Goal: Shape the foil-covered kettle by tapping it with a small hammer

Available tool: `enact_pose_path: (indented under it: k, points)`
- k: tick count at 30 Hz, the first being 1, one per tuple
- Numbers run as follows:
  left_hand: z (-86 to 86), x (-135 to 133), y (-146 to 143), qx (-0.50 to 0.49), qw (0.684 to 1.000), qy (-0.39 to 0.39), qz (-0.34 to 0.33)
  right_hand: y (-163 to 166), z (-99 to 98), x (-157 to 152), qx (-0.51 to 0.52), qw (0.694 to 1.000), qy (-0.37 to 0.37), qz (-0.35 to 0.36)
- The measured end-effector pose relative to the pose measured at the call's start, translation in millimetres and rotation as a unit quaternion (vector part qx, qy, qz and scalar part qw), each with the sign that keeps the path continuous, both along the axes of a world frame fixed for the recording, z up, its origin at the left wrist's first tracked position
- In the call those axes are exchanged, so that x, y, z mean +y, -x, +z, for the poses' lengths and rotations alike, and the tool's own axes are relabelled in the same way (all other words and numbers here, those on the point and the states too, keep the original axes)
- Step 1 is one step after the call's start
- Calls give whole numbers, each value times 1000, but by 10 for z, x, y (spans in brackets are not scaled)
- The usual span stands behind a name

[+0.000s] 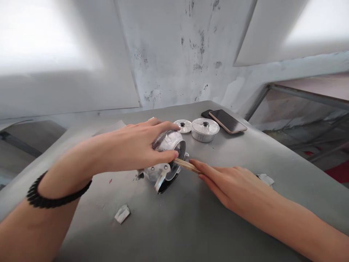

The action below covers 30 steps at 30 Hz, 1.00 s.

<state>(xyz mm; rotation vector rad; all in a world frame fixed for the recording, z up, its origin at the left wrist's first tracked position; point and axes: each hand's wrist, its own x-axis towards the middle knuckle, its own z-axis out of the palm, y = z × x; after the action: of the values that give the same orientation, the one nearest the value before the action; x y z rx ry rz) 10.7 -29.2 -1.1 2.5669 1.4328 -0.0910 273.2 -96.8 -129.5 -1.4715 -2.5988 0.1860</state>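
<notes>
A small shiny metal teapot point(169, 141) lies tipped on the table with its open mouth facing right. My left hand point(136, 143) is wrapped over it from the left, thumb by the rim and fingers across the top. A folded-down handle point(161, 178) hangs at the teapot's near side. Between the fingertips of my right hand point(231, 182) are slim wooden chopsticks point(187, 166), which point left into the teapot's mouth. Their far ends are hidden inside. Just behind stand a perforated metal strainer with a black-knobbed cover point(205, 130) and a round metal lid point(184, 126).
A phone point(228, 121) rests at the back right, overlapping another dark object point(206, 114). Crumpled white scraps lie on the grey table point(191, 225): one scrap point(122, 214) in front, another scrap point(265, 179) beyond my right wrist. A stained wall point(180, 65) rises behind.
</notes>
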Motion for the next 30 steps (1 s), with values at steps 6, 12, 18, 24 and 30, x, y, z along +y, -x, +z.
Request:
enact_pose_path:
  k: [6,12,18,24,30]
  points:
    - [3,55,-21,-20,1000,-15,8,-4,-8,-35,13,998,-66,-4]
    - [-33,169,26,-40,999,3,-2,54,-47,-56,15,995,-93,-18]
    - [-67,210,53,-45,999,18,-5,63,-72,-14,22,992,-126,-15]
    - [-113,237,61,-64,997,-3,-37,57,-110,-15,-9,982,-189,16]
    - [-117,224,62,-63,998,12,-23,63,-97,-19,-25,980,-197,12]
